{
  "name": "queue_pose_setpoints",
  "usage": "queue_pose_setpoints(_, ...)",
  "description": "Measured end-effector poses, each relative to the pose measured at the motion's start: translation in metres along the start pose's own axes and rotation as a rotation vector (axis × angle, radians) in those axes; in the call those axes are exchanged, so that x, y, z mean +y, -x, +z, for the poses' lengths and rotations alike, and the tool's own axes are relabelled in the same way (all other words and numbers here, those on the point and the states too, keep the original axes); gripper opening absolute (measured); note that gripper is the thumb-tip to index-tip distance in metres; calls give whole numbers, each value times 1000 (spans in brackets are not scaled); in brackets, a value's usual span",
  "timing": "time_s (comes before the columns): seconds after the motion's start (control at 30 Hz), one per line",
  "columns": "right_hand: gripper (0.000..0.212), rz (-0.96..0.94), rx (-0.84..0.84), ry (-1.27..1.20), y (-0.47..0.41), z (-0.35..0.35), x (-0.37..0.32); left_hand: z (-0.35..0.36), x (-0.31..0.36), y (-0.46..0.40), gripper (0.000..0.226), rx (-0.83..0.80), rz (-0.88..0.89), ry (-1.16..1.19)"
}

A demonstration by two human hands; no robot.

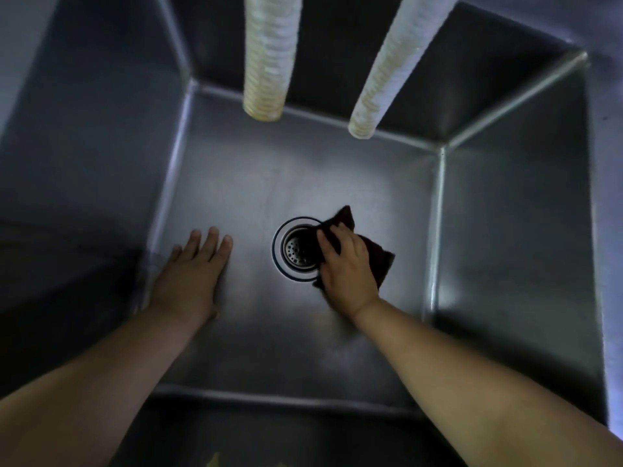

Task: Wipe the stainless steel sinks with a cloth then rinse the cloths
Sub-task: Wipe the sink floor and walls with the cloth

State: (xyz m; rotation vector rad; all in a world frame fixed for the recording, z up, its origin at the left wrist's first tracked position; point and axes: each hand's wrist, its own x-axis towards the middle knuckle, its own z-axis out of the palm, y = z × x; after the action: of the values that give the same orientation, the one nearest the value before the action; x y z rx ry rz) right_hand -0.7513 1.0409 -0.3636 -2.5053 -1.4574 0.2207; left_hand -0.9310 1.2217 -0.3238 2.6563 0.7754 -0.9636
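I look straight down into a deep stainless steel sink (303, 176). A dark cloth (379, 256) lies on its floor at the right edge of the round drain strainer (298, 249), partly over the drain's rim. My right hand (347, 267) presses flat on the cloth, fingers curled over its left edge. My left hand (194, 274) rests palm down on the bare sink floor near the left wall, fingers spread, holding nothing.
Two pale ribbed hoses hang down into the sink from above, one (268, 59) at centre and one (394, 69) to its right, ending well above the floor. Steel walls enclose all sides. The front rim (269, 399) is near my forearms.
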Motion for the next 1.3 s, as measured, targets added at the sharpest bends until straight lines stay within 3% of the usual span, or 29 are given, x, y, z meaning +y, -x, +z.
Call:
queue_pose_setpoints(0.17,37,-83,-103,82,-12,11,-30,-4,1,2,118,-18,-17,-11)
queue_pose_setpoints(0.33,19,87,-39,1,-19,23,-56,-6,3,2,113,-8,-22,-17)
queue_pose_setpoints(0.47,11,22,-4,-87,-13,23,-49,-5,1,2,116,-18,-28,-26)
queue_pose_setpoints(0.6,21,-67,-84,-66,-10,18,-36,-9,10,3,100,-9,-27,-117)
queue_pose_setpoints(0.7,26,-127,-123,-57,-12,14,-31,-10,27,-2,78,92,157,-237)
queue_pose_setpoints(0.77,28,-185,-134,-57,-12,14,-28,-11,39,-9,79,76,296,-217)
queue_pose_setpoints(1.0,26,-389,-224,7,-25,5,-15,-24,49,-29,93,-38,302,-207)
queue_pose_setpoints(1.13,48,-454,-392,351,-33,-9,-14,-25,52,-29,92,-30,280,-223)
queue_pose_setpoints(1.3,54,-398,-381,477,-22,-8,-18,-22,51,-28,88,-16,273,-188)
